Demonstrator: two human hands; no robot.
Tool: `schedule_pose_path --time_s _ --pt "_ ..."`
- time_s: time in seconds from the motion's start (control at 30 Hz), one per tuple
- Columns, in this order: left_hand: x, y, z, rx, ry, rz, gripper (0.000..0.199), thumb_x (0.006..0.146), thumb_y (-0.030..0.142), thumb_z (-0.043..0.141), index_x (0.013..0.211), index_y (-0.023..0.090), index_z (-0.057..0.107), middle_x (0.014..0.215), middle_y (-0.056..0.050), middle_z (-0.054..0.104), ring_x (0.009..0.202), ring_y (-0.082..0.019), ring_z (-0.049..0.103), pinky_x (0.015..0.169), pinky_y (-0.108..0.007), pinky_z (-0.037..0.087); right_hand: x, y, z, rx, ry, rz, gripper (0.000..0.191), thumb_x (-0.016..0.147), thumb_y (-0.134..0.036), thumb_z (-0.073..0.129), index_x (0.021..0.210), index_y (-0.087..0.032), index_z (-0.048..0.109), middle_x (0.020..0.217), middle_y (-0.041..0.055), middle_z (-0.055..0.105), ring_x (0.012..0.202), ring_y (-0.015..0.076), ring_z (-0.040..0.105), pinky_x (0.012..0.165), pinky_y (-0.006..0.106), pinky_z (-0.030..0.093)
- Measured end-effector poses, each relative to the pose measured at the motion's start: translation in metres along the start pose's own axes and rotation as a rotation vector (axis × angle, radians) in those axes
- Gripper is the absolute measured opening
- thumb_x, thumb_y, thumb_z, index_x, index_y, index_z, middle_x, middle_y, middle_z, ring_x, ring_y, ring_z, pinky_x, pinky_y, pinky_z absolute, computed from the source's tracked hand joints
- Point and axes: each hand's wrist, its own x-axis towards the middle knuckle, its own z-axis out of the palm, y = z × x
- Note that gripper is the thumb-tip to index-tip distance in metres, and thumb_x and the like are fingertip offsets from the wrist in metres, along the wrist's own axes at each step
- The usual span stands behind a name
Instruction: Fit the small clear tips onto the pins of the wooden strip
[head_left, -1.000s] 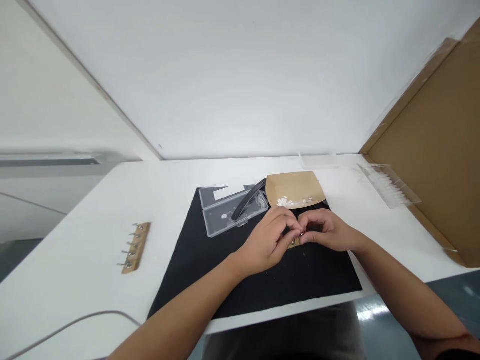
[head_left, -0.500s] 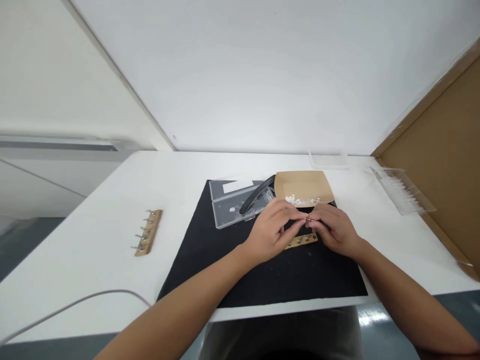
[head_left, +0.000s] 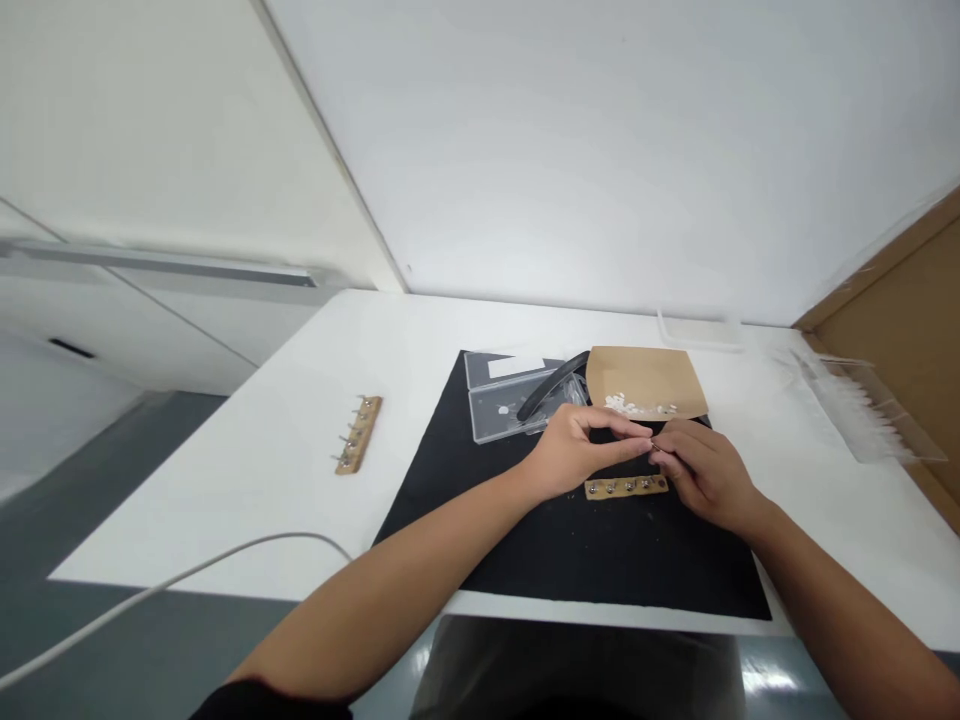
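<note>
My left hand [head_left: 577, 450] and my right hand [head_left: 709, 470] meet fingertip to fingertip over the black mat [head_left: 525, 540]. Between them is a small shiny metal piece [head_left: 655, 446], too small to name, pinched by both thumbs and fingers. Just below the hands lies a tan strip [head_left: 621, 489] with several small metal parts standing in a row along it. Behind the fingers, a brown paper tray [head_left: 649, 370] holds many tiny white pieces [head_left: 621, 404].
An open clear plastic case [head_left: 495, 405] lies left of the tray, crossed by a black curved strip [head_left: 551, 385]. Another tan strip with metal parts [head_left: 358, 435] rests on the white table [head_left: 420, 340]. Clear plastic packs [head_left: 855, 405] lie at right, near a cardboard panel [head_left: 900, 280].
The view has swung left, so everything sits further right. My left fingers have straightened somewhat, and the tan strip below the hands shows more fully. Both hands remain together at the metal piece.
</note>
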Motion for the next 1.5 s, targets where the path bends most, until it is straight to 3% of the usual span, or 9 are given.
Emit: schedule_pose_path --time_s 0.1,0.3,0.6,0.87,1.13,1.4,1.5 --pt "0.001 -0.004 0.000 -0.062 0.028 -0.072 0.035 0.081 0.044 0.091 0.100 0.015 0.086 0.092 -0.009 0.084 0.085 -0.021 0.078 0.080 -0.033 0.064 -0.001 0.000 0.000 -0.007 0.005 0.000 0.010 0.107 -0.019 0.055 0.105 -0.023 0.063 0.086 0.0045 0.065 0.077 0.0187 0.060 0.069 0.031 0.049" --pt "-0.001 0.005 0.000 0.152 0.007 0.108 0.015 0.092 0.032 0.081 0.095 0.018 0.085 0.096 -0.008 0.083 0.091 -0.019 0.077 0.080 -0.030 0.063 -0.001 0.001 0.000 -0.014 -0.007 0.005 0.011 0.106 -0.019 0.054 0.101 -0.024 0.062 0.081 0.0027 0.063 0.073 0.0182 0.059 0.067 0.031 0.048" --pt "-0.003 0.005 0.002 0.316 0.062 0.288 0.009 0.093 0.024 0.075 0.093 0.018 0.082 0.091 -0.009 0.082 0.087 -0.020 0.074 0.077 -0.034 0.064 -0.001 -0.001 0.003 -0.129 0.022 0.043 0.010 0.106 -0.022 0.056 0.103 -0.024 0.065 0.088 0.0043 0.072 0.078 0.0198 0.067 0.072 0.032 0.051" --pt "-0.002 0.008 0.002 0.430 0.113 0.316 0.007 0.086 0.018 0.073 0.081 0.020 0.078 0.082 -0.006 0.080 0.080 -0.019 0.070 0.074 -0.034 0.063 0.000 -0.006 0.006 -0.259 0.034 0.014 0.014 0.107 -0.027 0.057 0.100 -0.022 0.069 0.085 0.0050 0.074 0.077 0.0202 0.066 0.073 0.033 0.048" --pt "-0.001 0.009 -0.001 0.492 0.080 0.360 0.007 0.089 0.018 0.071 0.086 0.021 0.077 0.083 -0.004 0.079 0.082 -0.018 0.068 0.078 -0.035 0.062 0.003 -0.011 0.003 -0.355 0.044 -0.020 0.015 0.107 -0.026 0.059 0.095 -0.022 0.066 0.082 0.0035 0.074 0.073 0.0178 0.064 0.070 0.032 0.042" --pt "-0.003 0.009 0.000 0.480 0.098 0.334 0.005 0.086 0.015 0.074 0.085 0.020 0.077 0.079 -0.004 0.074 0.082 -0.018 0.064 0.061 -0.026 0.054 0.004 -0.016 0.003 -0.410 0.023 -0.008 0.017 0.108 -0.027 0.059 0.093 -0.021 0.065 0.079 0.0026 0.072 0.070 0.0171 0.061 0.069 0.033 0.040" --pt "-0.004 0.013 0.001 0.477 0.100 0.294 0.006 0.085 0.015 0.073 0.083 0.020 0.076 0.078 -0.004 0.074 0.081 -0.018 0.065 0.061 -0.026 0.054 0.004 -0.017 0.002 -0.379 0.026 -0.005 0.017 0.108 -0.026 0.058 0.093 -0.021 0.065 0.079 0.0027 0.071 0.071 0.0172 0.060 0.069 0.033 0.039"
